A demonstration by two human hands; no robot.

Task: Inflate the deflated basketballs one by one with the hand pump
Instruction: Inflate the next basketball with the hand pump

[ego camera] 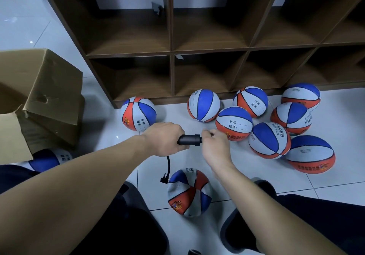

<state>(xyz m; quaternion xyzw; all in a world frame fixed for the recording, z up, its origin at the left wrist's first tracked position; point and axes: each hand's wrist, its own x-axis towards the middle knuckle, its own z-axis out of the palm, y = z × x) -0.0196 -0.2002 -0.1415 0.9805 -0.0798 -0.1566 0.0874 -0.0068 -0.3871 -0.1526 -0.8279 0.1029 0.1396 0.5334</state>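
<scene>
Black plastic pump [190, 140], held level above the white tiled floor [256, 177] between both hands. Left hand [165, 139] wraps the barrel's left end, fingers curled round it from above. Right hand [214, 147] sits at the barrel's right end, fingers bent in toward the handle; the part it pinches is hidden behind the knuckles, so what exactly it grips I cannot tell for sure. A thin black hose [167, 168] hangs from under the left hand, curving down to a small nozzle that dangles free just left of the slack ball [189, 192]. That ball lies on the floor between the person's knees, its skin wrinkled and dented, blue, white and orange panels. Nozzle and ball appear apart. Round balls of the same colours lie further off: one alone [138, 113] by the shelf foot at left, and a cluster [264, 120] at right, several touching each other. Dark brown wooden shelf [171, 53] stands behind them, open cubbies. Cardboard box [41, 96] at left, flaps open, tipped; another ball [48, 159] shows partly under its lower edge. Dark trouser legs [324, 225] frame the bottom of the view.
</scene>
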